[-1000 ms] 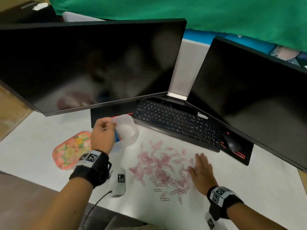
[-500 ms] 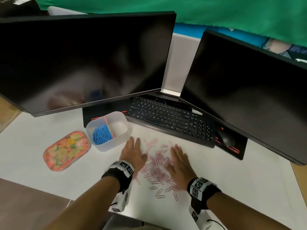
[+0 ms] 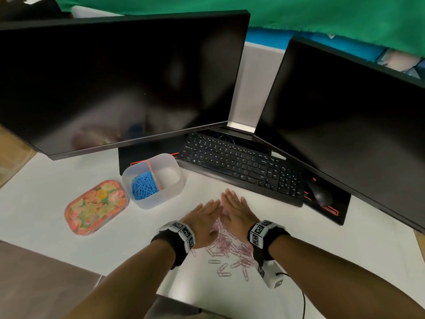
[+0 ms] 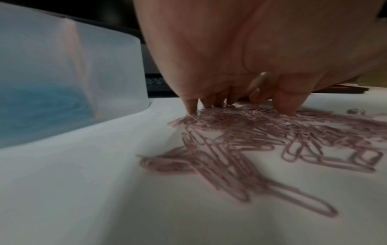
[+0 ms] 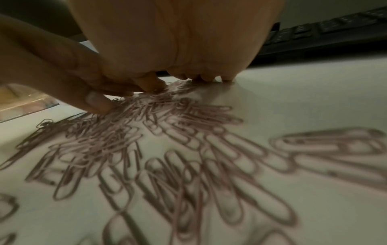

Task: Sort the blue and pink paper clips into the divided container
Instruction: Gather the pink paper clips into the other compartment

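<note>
Overhead, the left hand (image 3: 203, 221) and right hand (image 3: 238, 209) lie side by side with straight fingers over the pink paper clips (image 3: 226, 250) on the white desk (image 3: 57, 180), near the divided container (image 3: 153, 180), whose left compartment holds the blue paper clips (image 3: 145, 186). Left wrist view: straight fingertips (image 4: 191, 106) touch the pile's far edge beside the container wall. Right wrist view: fingertips (image 5: 206, 77) and thumb press the pile, gripping nothing.

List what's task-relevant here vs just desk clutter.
Job:
- loose pink wire paper clips heaped on the white desk
- translucent plastic divided container
- blue paper clips in its left compartment; right one looks empty
- left hand and right hand, fingers straight, raking the pink heap

Lying about:
- floral pink lid
- black keyboard
- black mouse
- two dark monitors
</note>
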